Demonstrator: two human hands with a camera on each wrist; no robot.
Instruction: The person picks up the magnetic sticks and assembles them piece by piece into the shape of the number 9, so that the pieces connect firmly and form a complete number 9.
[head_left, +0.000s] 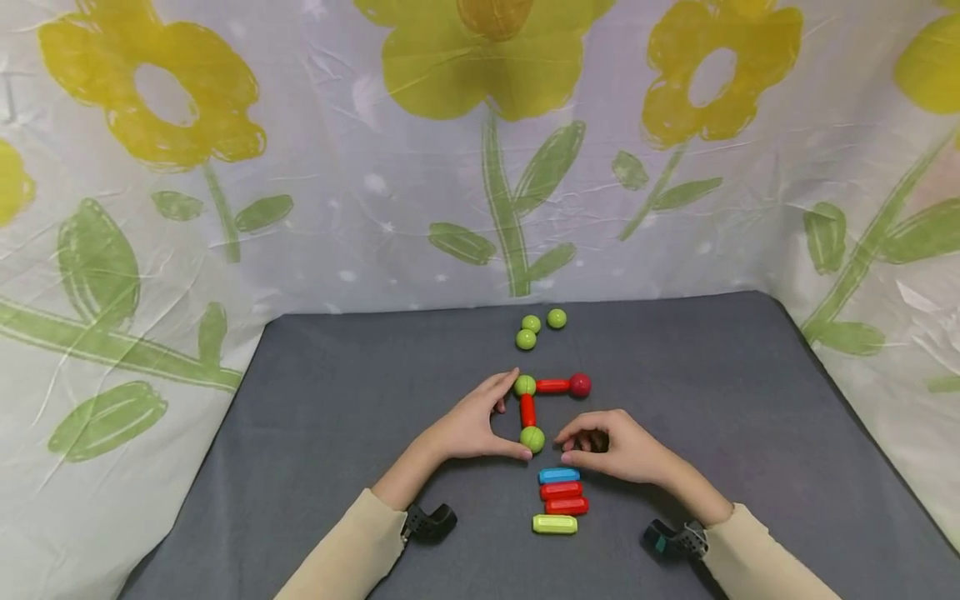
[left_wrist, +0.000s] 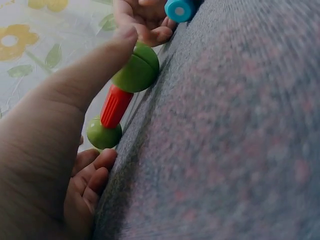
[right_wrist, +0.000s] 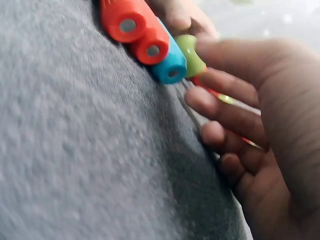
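Note:
A toy build of magnetic balls and rods lies on the grey cloth. A green ball (head_left: 525, 385) forms its corner, joined by a red rod (head_left: 552, 386) to a red ball (head_left: 580, 384) and by another red rod (head_left: 528, 411) to a near green ball (head_left: 532, 439). My left hand (head_left: 478, 423) holds this near-to-far side, thumb against the near ball (left_wrist: 137, 70) and fingers by the corner ball (left_wrist: 104, 133). Just right of the near ball, my right hand (head_left: 618, 447) hovers low with loosely bent fingers, nothing between them.
Below the hands lie a blue rod (head_left: 558, 475), two red rods (head_left: 567, 506) and a yellow-green rod (head_left: 555, 524), stacked in a column. Three loose green balls (head_left: 527, 339) sit toward the back edge. A flowered curtain (head_left: 337, 208) hangs behind the table.

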